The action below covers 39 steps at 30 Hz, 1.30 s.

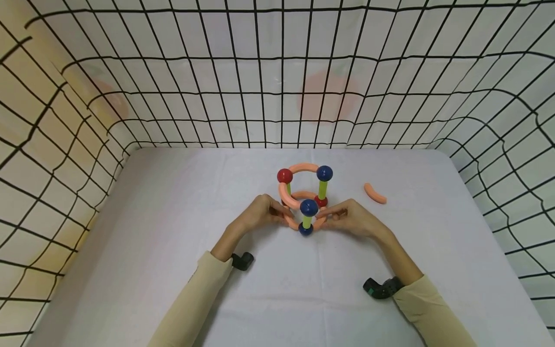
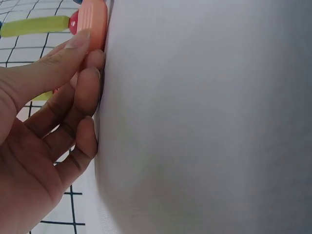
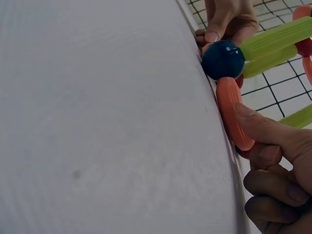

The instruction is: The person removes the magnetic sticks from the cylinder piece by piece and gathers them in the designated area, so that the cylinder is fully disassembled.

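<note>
A toy frame of balls and rods stands on the white cloth. Its upper level has a red ball [image 1: 284,176] and two blue balls, one at the back [image 1: 324,173] and one in front [image 1: 309,207], with curved orange rods [image 1: 303,167] linking red to each blue. Upright green rods [image 1: 323,190] run down to a lower ring with a front blue ball [image 3: 223,60]. My left hand [image 1: 262,212] pinches the ring's left curved orange rod [image 2: 93,24] between thumb and fingers. On the other side, my right hand [image 1: 353,218] pinches the right curved orange rod [image 3: 233,113].
A loose curved orange rod [image 1: 375,193] lies on the white cloth [image 1: 173,193] to the right of the toy frame. Black wire mesh [image 1: 282,91] fences the back and both sides of the surface.
</note>
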Tool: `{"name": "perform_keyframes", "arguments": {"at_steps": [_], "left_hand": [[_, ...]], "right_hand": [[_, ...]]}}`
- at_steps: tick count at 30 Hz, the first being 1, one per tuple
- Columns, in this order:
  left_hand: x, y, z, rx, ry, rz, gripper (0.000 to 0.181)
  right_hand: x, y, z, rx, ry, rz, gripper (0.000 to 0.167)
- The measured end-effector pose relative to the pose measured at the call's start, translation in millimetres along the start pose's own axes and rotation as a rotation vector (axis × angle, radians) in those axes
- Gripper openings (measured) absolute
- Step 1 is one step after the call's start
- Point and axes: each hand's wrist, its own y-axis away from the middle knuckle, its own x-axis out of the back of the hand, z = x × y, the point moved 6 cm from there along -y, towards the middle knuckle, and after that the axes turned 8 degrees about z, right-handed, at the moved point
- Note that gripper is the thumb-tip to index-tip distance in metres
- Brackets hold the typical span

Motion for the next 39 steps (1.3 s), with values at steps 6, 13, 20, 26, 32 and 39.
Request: {"name": "perform_keyframes", "arguments": {"at_steps": [6,13,20,26,32,39], "left_hand": [[-3.8,4.2,4.0,-0.003,0.006,-0.007,0.021],[-12.6,12.2,13.1,0.008,0.015,-0.021,0.028],[-13.5,18.9,20.2,-0.006,-0.009,-0.012,0.028],[28.6,29.7,31.9,-0.003,-0.066,0.428,0.014],[59.9,50.0,60.4,-0.182,-0.074,0.807,0.016],[36.8,58.0,92.2,-0.622,-0.202,0.649,0.047]], "right_hand": [[7,1.0,2,-0.010,0.043,0.015,0.031],[15,2.9,3,-0.015,0.015,0.035,0.037],[19,5.5,2,-0.018,0.022,0.032,0.035],[28,11.1,-15,-0.006,-0.012,0.098,0.032],[36,23.5,-50,0.174,-0.112,0.219,0.030],[28,37.9,-83,0.464,-0.121,0.311,0.034]]}}
